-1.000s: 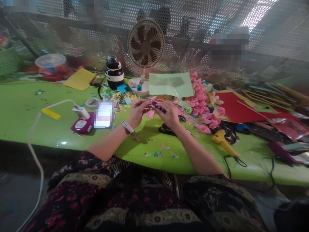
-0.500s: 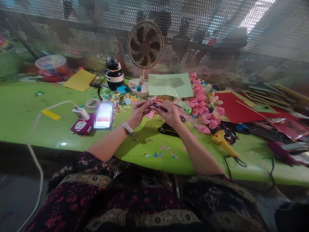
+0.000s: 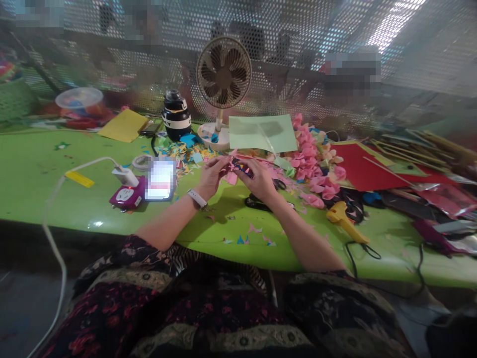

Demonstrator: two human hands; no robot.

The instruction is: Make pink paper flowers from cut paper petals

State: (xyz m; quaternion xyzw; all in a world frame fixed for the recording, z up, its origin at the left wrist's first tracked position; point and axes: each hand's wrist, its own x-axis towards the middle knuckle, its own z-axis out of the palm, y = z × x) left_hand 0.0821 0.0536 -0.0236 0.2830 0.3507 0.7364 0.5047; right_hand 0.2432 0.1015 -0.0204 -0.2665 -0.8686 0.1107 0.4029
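Both hands meet over the green table, in front of the fan's base. My left hand [image 3: 211, 177], with a white band at its wrist, is pinched on a small piece of pink paper [image 3: 234, 153]. In my right hand [image 3: 260, 180] is a small dark tool [image 3: 243, 167], its tip at the pink paper; the fingers partly hide it. More pink paper pieces lie under and behind the hands. A black stapler-like object [image 3: 257, 203] rests on the table below my right wrist.
A fan [image 3: 224, 74] and a black bottle [image 3: 176, 117] stand behind. A phone [image 3: 160, 180] and purple socket block [image 3: 127, 198] lie left. Pink paper petals [image 3: 307, 154], red sheets [image 3: 356, 166] and a yellow glue gun [image 3: 346, 221] are at the right.
My right hand has shifted slightly left and its fingers have turned a little around the dark tool. My left hand has barely moved.
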